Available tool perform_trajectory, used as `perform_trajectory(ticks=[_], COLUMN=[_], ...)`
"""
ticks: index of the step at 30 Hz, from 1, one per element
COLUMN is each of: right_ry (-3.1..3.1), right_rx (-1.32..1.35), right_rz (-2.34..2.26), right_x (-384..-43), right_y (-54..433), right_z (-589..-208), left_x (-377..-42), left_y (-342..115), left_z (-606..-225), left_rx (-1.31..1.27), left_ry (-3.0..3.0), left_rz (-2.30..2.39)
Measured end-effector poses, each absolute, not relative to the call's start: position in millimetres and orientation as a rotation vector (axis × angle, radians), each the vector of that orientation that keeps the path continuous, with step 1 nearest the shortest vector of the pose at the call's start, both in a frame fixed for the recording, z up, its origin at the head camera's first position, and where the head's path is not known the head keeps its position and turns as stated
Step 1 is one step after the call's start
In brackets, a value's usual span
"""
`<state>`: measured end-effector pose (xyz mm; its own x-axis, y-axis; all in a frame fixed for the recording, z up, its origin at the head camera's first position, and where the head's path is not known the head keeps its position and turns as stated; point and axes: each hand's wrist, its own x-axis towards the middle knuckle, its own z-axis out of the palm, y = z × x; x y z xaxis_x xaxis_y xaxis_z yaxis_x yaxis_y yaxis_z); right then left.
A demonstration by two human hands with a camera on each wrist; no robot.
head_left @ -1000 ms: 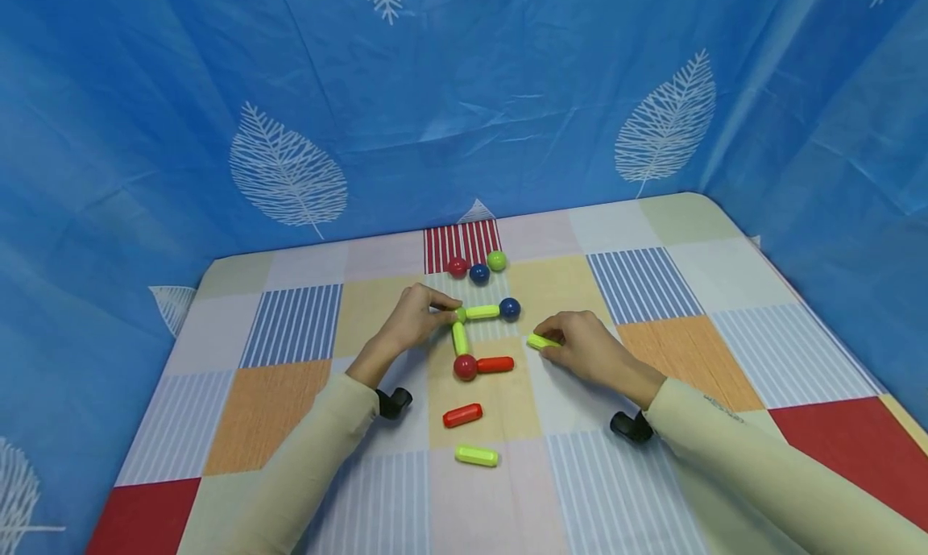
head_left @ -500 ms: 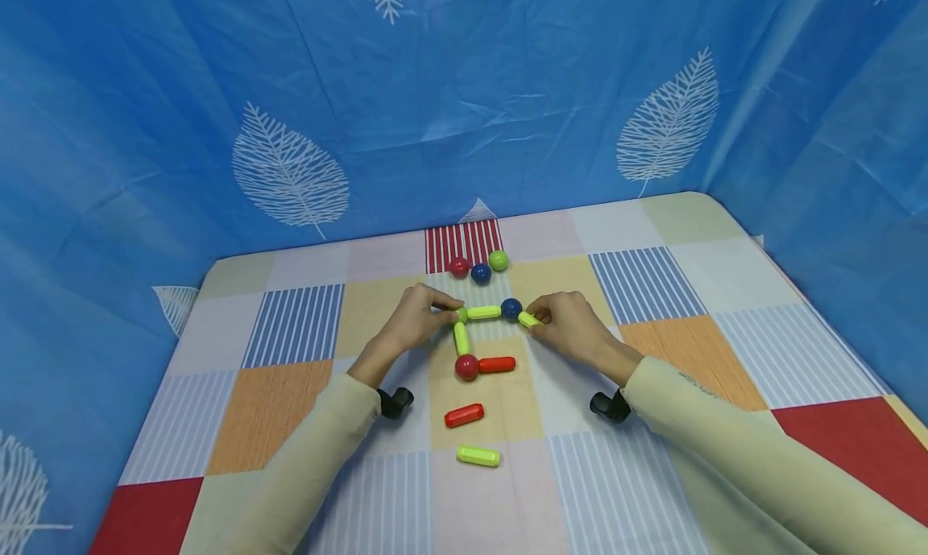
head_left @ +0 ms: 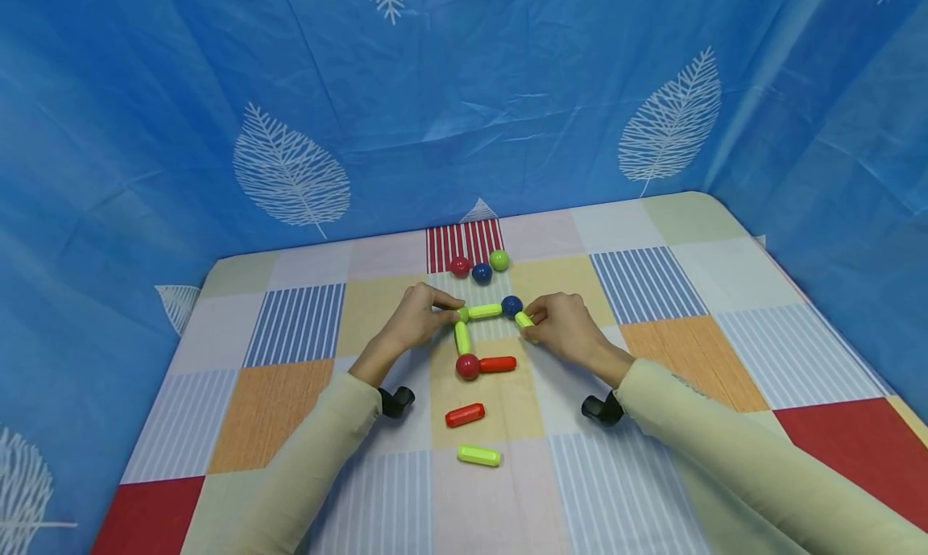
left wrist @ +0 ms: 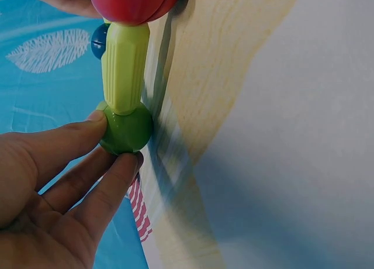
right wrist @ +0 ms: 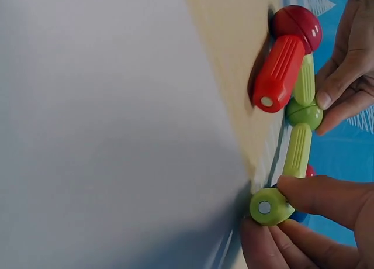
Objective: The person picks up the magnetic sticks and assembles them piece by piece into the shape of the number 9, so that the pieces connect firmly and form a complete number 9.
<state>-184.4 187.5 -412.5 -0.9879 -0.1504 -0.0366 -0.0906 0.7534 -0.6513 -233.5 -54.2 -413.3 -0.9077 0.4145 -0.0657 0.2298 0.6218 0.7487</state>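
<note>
My left hand pinches a green ball between thumb and fingers. One yellow-green rod runs from that ball to a blue ball. Another yellow-green rod joins it to a red ball, from which a red rod points right. Thumb and fingers of my right hand grip a third yellow-green rod, its far end right at the blue ball. A round silvery disc shows in this rod's near end in the right wrist view.
Behind the joined pieces stand a loose red ball, blue ball and green ball. Nearer me lie a loose red rod and yellow-green rod. A patchwork cloth covers the table; blue curtains hang behind.
My right hand has moved left, bringing its yellow-green rod up to the blue ball and turning it to slant toward me. The left hand stays on the green ball.
</note>
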Motion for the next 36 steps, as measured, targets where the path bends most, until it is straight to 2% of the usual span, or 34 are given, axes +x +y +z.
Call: perform_trajectory(ticks=[20, 36], right_ry=[2.529, 2.464], right_rx=[0.197, 0.201], right_rz=[-1.333, -1.382], right_x=[-185.2, -185.3], right_y=[177.5, 178.4], right_z=[-409.3, -410.4], left_x=[-234.2, -234.5], left_y=[-52.9, -53.8], left_z=[-412.3, -412.6], left_rx=[0.519, 0.52], left_ry=[2.611, 2.615], left_rz=[1.162, 1.137])
